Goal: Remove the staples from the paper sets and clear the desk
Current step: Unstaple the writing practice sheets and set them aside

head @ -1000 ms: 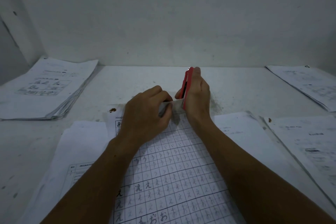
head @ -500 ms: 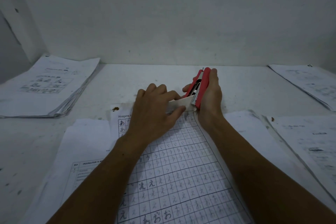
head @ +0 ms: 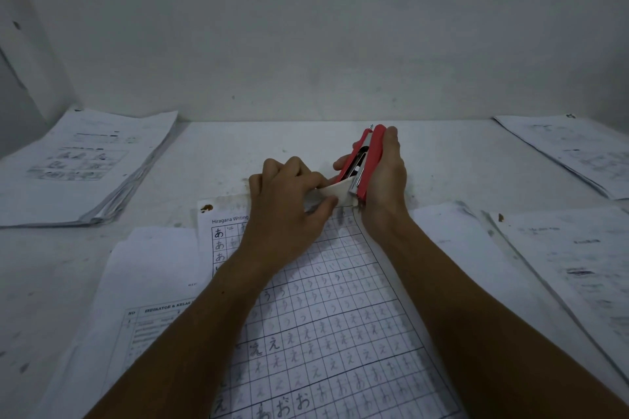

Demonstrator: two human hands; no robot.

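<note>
White desk (head: 442,160), matte and scuffed, with dark specks and a few brown stains, set against a plain pale wall (head: 306,27). Paper covers much of its surface: a thick, fanned stack of printed sheets (head: 85,163) at far left; a thinner pile (head: 571,150) at far right; loose sheets (head: 578,258) at near right, their print faint. At centre lies the worksheet set (head: 323,316), a rectangular page ruled in a fine grid and filled with handwritten hiragana, overlapping a form sheet (head: 146,282) with a printed table at its left.

The left hand (head: 286,211) rests on the upper part of the worksheet set, fingers curled, thumb and forefinger pinching its top right corner (head: 335,192), which is bent up off the desk into a curved flap.

The right hand (head: 384,177) grips a red stapler (head: 366,163) (glossy plastic shell, bright metal inner rail) just beyond the sheet's top right corner, palm against its right side, fingers wrapped over the far end. The stapler stands on edge, long axis running from near to far and leaning slightly rightward, its near end touching the lifted corner. Its two halves are parted, the gap facing left. Whether a staple is caught there cannot be told.
</note>
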